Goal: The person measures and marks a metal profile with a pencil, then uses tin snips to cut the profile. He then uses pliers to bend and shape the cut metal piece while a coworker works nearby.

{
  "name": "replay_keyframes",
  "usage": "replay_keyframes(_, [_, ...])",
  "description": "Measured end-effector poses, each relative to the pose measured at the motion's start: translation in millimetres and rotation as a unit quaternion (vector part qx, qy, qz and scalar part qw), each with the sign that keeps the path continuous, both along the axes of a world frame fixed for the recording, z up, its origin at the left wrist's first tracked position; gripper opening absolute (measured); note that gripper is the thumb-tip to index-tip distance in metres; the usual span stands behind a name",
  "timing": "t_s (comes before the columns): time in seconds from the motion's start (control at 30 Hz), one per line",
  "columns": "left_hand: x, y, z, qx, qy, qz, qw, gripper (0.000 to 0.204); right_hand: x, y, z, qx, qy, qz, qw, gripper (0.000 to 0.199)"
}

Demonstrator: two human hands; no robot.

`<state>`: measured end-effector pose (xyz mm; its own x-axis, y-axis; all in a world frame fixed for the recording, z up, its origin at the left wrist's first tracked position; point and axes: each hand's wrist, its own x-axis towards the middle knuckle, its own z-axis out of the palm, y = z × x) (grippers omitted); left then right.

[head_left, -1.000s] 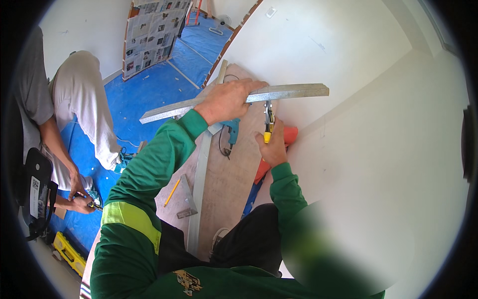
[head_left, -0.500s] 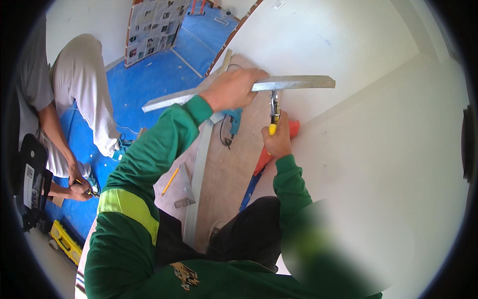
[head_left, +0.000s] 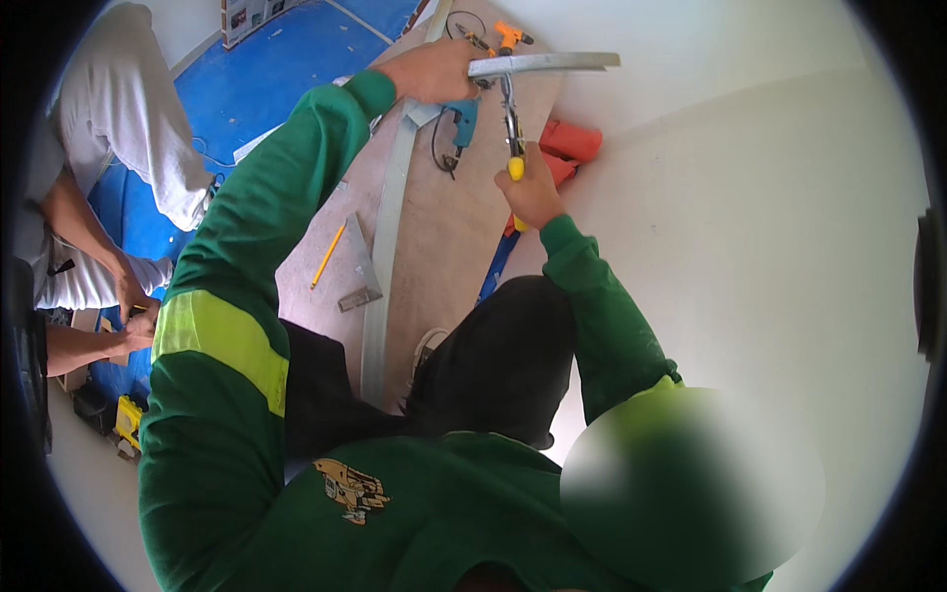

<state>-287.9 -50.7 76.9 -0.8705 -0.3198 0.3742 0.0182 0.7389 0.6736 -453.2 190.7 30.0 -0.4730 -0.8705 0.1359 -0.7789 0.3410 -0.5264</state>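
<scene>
My left hand [head_left: 431, 74] is closed around a galvanised metal channel [head_left: 562, 62], which is held up roughly level. Its right end sticks out past my fingers, and its left part runs behind my sleeve. In my right hand [head_left: 535, 192], closed round the handles, is a pair of tin snips [head_left: 510, 113] with yellow grips. The snips point upward, their jaws at the underside of the channel just right of my left hand. Whether the jaws are biting the metal is too small to tell.
Below lie a teal power tool [head_left: 464, 123], an orange drill [head_left: 510, 39], a long metal channel [head_left: 378, 326], a pencil [head_left: 328, 255] and a metal square [head_left: 357, 259]. A red bag-like thing [head_left: 574, 141] rests by the white wall [head_left: 750, 227]. Another person's hands [head_left: 138, 321] work at left.
My hands, the channel and the snips stand higher in view, and the view has shifted. The channel now points more away from me. The orange drill has come into sight.
</scene>
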Motion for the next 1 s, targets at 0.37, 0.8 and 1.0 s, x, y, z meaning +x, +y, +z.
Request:
replay_keyframes(0.37, [-2.5, -12.8, -0.1, -0.032, -0.035, 0.039, 0.998, 0.045, 1.3, -7.5, 4.1, 0.046, -0.084, -0.034, 0.995, 0.042])
replay_keyframes(0.8, [-8.0, 16.2, -46.1, 0.017, -0.016, 0.065, 0.998, 0.035, 3.2, 20.6, -11.8, 0.100, -0.042, -0.032, 0.994, 0.043])
replay_keyframes(1.0, [-22.6, 33.6, -24.7, -0.016, -0.004, 0.093, 0.995, 0.041, -18.9, 18.1, -16.7, 0.039, -0.157, -0.050, 0.986, 0.036])
